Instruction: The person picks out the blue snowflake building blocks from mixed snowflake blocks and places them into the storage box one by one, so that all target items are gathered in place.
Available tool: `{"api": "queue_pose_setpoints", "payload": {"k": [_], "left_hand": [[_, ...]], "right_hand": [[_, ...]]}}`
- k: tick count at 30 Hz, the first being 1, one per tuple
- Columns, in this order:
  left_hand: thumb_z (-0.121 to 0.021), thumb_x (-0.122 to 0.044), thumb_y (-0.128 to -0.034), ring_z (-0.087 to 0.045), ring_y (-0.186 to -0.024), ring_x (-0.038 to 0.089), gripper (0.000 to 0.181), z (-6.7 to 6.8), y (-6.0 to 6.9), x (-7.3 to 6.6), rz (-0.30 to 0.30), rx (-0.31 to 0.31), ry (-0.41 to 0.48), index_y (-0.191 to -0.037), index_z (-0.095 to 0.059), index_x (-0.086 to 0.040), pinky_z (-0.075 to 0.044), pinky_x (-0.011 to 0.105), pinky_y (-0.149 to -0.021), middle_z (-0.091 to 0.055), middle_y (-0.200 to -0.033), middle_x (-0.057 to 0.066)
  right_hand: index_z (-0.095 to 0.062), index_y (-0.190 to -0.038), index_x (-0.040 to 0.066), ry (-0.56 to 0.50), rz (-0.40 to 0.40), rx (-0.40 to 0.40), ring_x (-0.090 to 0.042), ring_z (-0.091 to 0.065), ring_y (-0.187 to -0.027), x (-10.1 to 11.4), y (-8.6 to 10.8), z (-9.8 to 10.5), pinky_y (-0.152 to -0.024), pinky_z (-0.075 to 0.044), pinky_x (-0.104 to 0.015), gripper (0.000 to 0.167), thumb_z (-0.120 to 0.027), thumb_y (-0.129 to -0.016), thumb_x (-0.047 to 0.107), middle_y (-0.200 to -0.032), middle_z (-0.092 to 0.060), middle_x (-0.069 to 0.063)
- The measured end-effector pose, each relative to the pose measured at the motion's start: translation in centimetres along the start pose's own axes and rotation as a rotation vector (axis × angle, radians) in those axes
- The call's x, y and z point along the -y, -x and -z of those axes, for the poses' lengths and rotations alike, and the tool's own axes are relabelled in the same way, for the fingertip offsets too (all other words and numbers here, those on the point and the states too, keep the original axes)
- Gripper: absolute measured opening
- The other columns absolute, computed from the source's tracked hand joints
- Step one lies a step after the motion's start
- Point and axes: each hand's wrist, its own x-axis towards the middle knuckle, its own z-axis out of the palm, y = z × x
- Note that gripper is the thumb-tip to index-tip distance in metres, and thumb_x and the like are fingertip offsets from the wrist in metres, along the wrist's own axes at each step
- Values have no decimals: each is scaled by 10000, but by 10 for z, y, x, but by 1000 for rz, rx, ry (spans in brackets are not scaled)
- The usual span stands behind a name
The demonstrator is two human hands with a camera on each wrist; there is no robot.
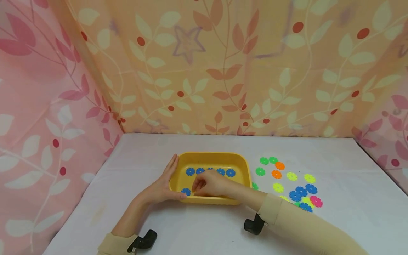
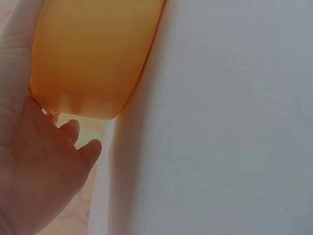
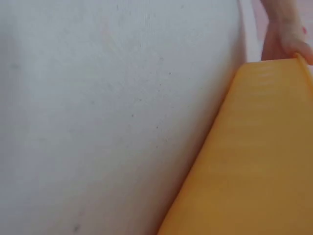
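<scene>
A yellow plastic tray (image 1: pixel 208 200) sits on the white-covered table. My left hand (image 1: pixel 160 187) holds its left end, fingers along the outer side and thumb on the near rim; the left wrist view shows this hand (image 2: pixel 44 161) against the tray's wall (image 2: pixel 93 58). Inside lies a far row of blue notched plastic discs (image 1: pixel 231 173), one partly covered by my right hand. Another blue disc (image 1: pixel 186 191) lies near the front left corner. Reaching over the near rim, my right hand (image 1: pixel 211 183) is low inside, fingers bent downward beside that disc. Whatever is under its fingertips is hidden.
Loose notched discs lie right of the tray: green (image 1: pixel 260 171), orange (image 1: pixel 276 174), yellow (image 1: pixel 291 176), pink (image 1: pixel 316 201) and a blue cluster (image 1: pixel 299 193). The right forearm covers part of this spread. Patterned curtains (image 1: pixel 223 71) stand behind and at both sides.
</scene>
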Motion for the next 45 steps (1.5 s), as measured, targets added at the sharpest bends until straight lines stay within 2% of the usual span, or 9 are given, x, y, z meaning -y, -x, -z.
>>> {"api": "queue_pose_setpoints", "payload": {"k": [5,12,18,22,28,34,37,41,45], "left_hand": [[-848,-325,-723,84,-1480,249,1244,0,0,0,11,-4,-10,-1575,47,-182,-72,580,-1140,136,-1625,-5],[-845,-328,-718,76,-1482,256,1240,-1,1,-2,25,-14,2,-1576,41,-201,-111,580,-1135,133,-1626,-19],[-846,-334,-716,79,-1481,255,1244,-2,-1,-1,20,-14,7,-1577,41,-197,-105,579,-1136,132,-1626,-16],[-851,-350,-711,81,-1479,271,1257,-2,0,0,10,-14,3,-1575,43,-172,-99,585,-1135,135,-1626,-1],[-845,-350,-720,84,-1479,276,1248,-1,1,-1,11,-10,9,-1574,49,-183,-104,595,-1130,142,-1624,-17],[-854,-348,-712,92,-1478,256,1259,-1,0,-1,8,-11,13,-1574,50,-188,-90,588,-1135,149,-1619,-54],[-859,-374,-702,92,-1478,262,1275,-1,0,0,9,-11,13,-1574,54,-194,-89,595,-1133,151,-1618,-56],[-857,-389,-701,93,-1476,292,1280,-1,-1,1,1,-7,13,-1573,56,-176,-89,608,-1125,151,-1623,-5],[-858,-384,-701,99,-1476,281,1281,-1,-1,0,-2,-4,16,-1573,55,-171,-76,603,-1128,153,-1621,-31]], "right_hand": [[-724,-951,103,-127,-20,-38,-96,-643,-770,-6,20,12,-720,-535,-231,134,-772,-844,167,-817,-685,71],[-714,-1030,51,-260,-46,-193,-167,-649,-863,-21,58,39,-758,-532,-246,229,-747,-870,212,-926,-702,11],[-669,-1102,-9,-439,-129,-345,-275,-664,-888,-31,106,60,-806,-560,-352,327,-719,-897,240,-1032,-674,-210],[-650,-1136,-14,-463,-230,-418,-275,-653,-912,-49,137,69,-823,-556,-365,366,-696,-914,273,-1060,-662,-207],[-626,-1190,-35,-415,-338,-454,-255,-652,-934,-82,180,83,-810,-552,-319,428,-656,-940,311,-1101,-666,-176],[-623,-1226,-11,-336,-409,-454,-165,-651,-931,-99,215,95,-802,-538,-256,427,-632,-956,319,-1138,-660,-136],[-643,-1213,23,-208,-435,-460,-113,-638,-918,-103,228,98,-775,-526,-214,401,-639,-951,326,-1153,-668,-105],[-683,-1153,81,10,-463,-448,-70,-587,-833,-108,242,99,-673,-508,-215,335,-678,-922,323,-1062,-692,-39],[-709,-1082,130,174,-437,-438,-41,-560,-780,-111,249,97,-646,-497,-230,275,-744,-866,297,-978,-688,28]]}}
